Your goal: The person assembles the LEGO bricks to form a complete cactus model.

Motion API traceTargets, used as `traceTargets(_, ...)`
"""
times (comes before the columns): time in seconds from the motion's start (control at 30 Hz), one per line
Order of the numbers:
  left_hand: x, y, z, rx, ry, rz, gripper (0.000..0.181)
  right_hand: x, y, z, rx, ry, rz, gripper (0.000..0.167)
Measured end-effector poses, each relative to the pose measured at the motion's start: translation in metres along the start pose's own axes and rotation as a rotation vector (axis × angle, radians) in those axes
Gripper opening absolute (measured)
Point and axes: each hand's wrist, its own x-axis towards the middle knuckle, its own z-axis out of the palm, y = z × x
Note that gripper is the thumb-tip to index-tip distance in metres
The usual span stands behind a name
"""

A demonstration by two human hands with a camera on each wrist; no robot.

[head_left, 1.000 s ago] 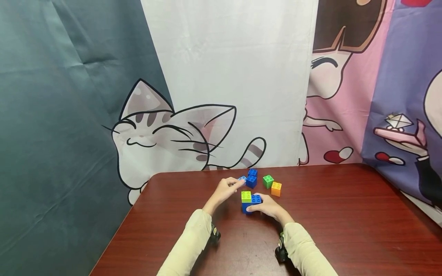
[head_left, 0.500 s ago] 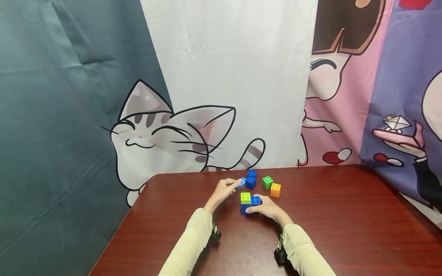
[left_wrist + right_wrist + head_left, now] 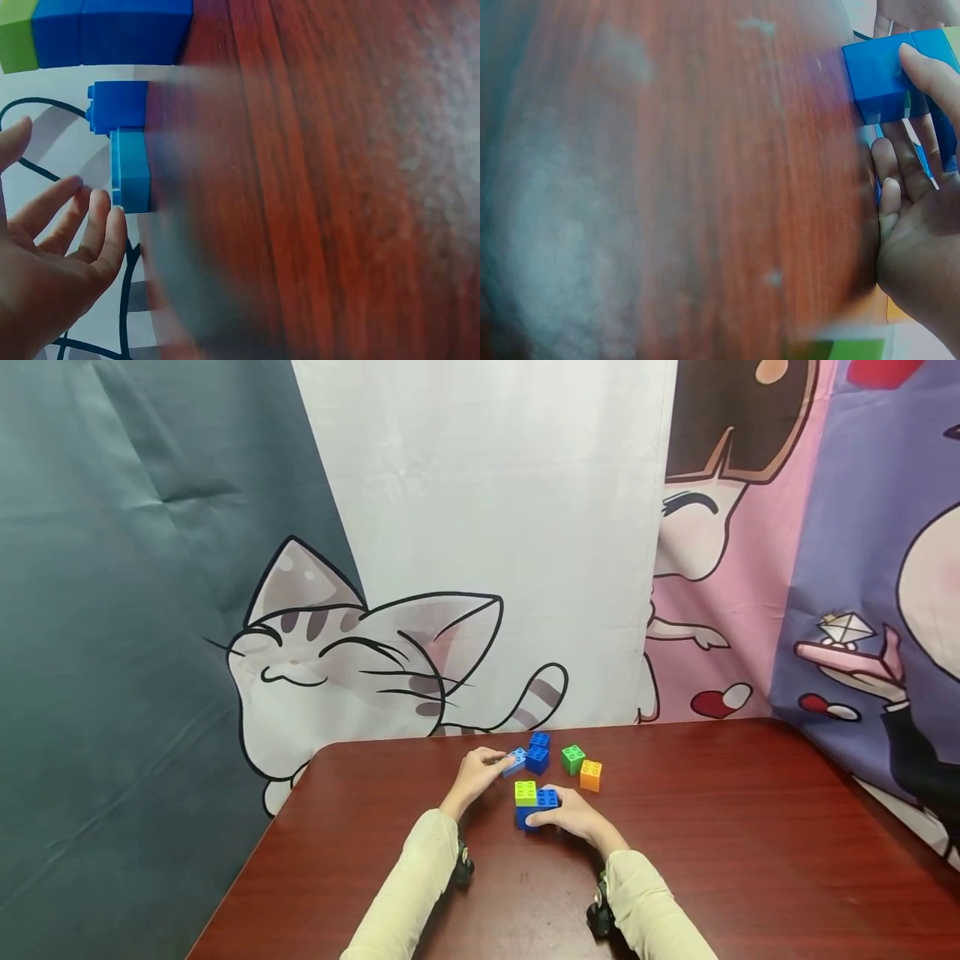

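My left hand (image 3: 476,777) is beside a light blue brick (image 3: 514,762) lying on the table. In the left wrist view its fingers are loosely bent, the thumb stands apart, and the fingertips are close to the light blue brick (image 3: 135,171); whether they touch it I cannot tell. My right hand (image 3: 579,817) grips a block of joined bricks (image 3: 521,817), blue below, with a lime green brick (image 3: 525,792) and blue studs on top. The right wrist view shows the thumb pressed against the blue side (image 3: 877,75) of that block.
Two dark blue bricks (image 3: 537,760) stand just right of the light blue one, one behind the other. Farther right are a green brick (image 3: 573,760) and an orange brick (image 3: 591,776). A printed curtain (image 3: 495,527) hangs behind the reddish-brown table (image 3: 750,843).
The light blue brick has come nearer and slightly left with my left hand, whose fingers have since drawn back a little from it. My right hand keeps its grip on the joined bricks.
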Motion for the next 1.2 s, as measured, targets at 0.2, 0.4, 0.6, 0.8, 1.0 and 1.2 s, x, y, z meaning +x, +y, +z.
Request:
traceTargets(0.2, 0.003, -0.006, 0.005, 0.03, 0.008, -0.008, 0.054, 0.0, -0.001, 0.001, -0.003, 0.002, 0.018, 0.058)
traceTargets(0.4, 0.004, -0.011, 0.01, 0.035, 0.039, -0.041, 0.06, 0.001, -0.002, 0.0, 0.003, -0.004, 0.022, 0.058)
traceTargets(0.6, 0.008, -0.016, 0.015, 0.044, 0.057, -0.088, 0.064, 0.001, -0.001, -0.001, -0.002, 0.003, 0.015, 0.061)
traceTargets(0.8, 0.009, -0.015, 0.019, 0.067, 0.054, -0.128, 0.065, 0.001, 0.001, 0.0, 0.012, -0.008, 0.004, 0.06)
traceTargets(1.0, 0.012, -0.013, 0.022, 0.057, 0.073, -0.183, 0.057, 0.0, -0.001, 0.001, 0.016, 0.011, 0.013, 0.059)
traceTargets(1.2, 0.012, -0.017, 0.025, 0.05, 0.095, -0.193, 0.043, -0.001, -0.001, 0.002, 0.013, 0.014, 0.015, 0.059)
